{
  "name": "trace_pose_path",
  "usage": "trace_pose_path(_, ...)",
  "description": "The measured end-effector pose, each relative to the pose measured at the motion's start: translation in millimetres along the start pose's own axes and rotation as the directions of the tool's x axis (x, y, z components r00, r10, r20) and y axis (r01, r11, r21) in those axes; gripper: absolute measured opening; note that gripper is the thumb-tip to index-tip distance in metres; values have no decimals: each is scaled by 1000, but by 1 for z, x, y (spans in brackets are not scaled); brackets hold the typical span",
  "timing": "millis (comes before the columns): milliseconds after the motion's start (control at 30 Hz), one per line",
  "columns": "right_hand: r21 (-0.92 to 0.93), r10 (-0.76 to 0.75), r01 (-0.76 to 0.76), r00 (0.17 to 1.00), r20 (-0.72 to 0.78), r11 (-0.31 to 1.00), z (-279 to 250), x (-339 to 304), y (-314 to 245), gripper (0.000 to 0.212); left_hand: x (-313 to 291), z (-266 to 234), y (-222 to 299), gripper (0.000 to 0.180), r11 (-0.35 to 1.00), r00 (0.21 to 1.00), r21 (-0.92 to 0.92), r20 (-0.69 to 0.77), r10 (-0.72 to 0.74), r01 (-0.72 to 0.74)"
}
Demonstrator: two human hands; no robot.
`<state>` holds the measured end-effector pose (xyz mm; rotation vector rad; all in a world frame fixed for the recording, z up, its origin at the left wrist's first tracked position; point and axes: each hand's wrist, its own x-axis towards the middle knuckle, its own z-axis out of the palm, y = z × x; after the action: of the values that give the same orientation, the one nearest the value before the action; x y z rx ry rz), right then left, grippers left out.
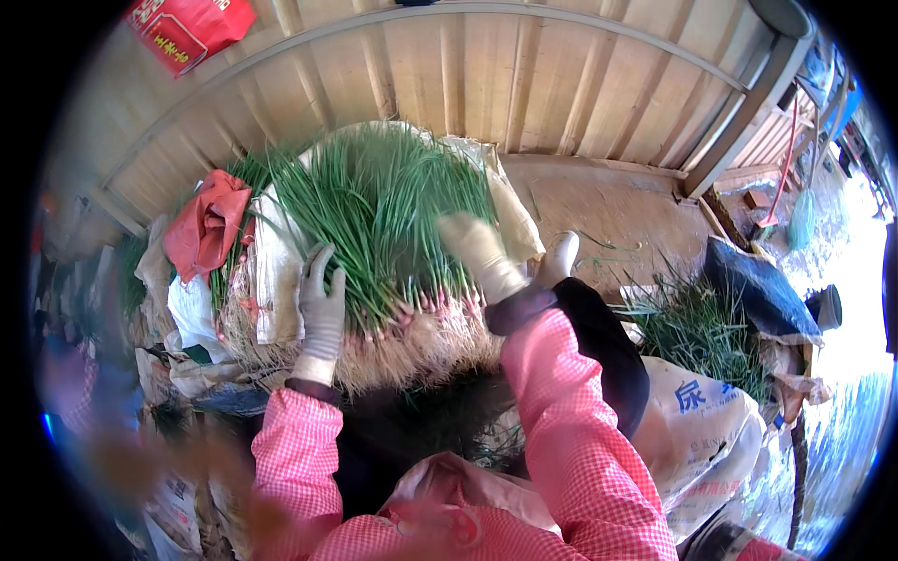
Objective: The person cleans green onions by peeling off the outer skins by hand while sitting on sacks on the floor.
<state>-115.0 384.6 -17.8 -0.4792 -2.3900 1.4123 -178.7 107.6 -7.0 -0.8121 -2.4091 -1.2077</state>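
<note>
Green onions (374, 210) lie roots (426, 348) toward you. Left edge: your left hand (322, 304), fingers (321, 259) spread. Right side: your right hand (472, 248), blurred, grip unclear.

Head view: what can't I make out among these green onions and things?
All in the head view:
Right hand: blurred, so its grip can't be told.
Green onions behind that hand: hidden by it.
Red package: cut off by the upper edge.
White sack at right: partly covered by the pink right sleeve.
Lower left: a blur hides what lies there.

Green onions (388, 252) lie heaped, leaves (360, 182) pointing away, shaggy pale roots (421, 348) nearest.
</note>
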Motion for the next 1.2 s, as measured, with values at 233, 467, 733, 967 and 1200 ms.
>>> trace_pose_path(233, -243, 251, -295, 948, -197, 924, -20, 99, 172, 21, -26, 27, -20, 59, 981, 954, 194, 292, -70, 12)
trace_pose_path(467, -431, 260, -286, 958, -121, 855, -5, 132, 195, 24, -25, 31, -25, 65, 980, 944, 198, 318, -91, 28)
trace_pose_path(733, 155, 326, -382, 897, 297, 911, -128, 103, 173, 22, -22, 41, -33, 68, 986, 958, 163, 287, -5, -43)
trace_pose_path(967, 172, 388, -381, 922, -4, 908, -198, 53, 242, 26, 11, 24, -4, 68, 975, 875, 196, 484, -6, -102)
trace_pose_path(1200, -681, 548, -506, 817, -182, 529, -106, -13, 227, 31, -5, -85, 24, 60, 966, 944, 232, 329, 31, -113)
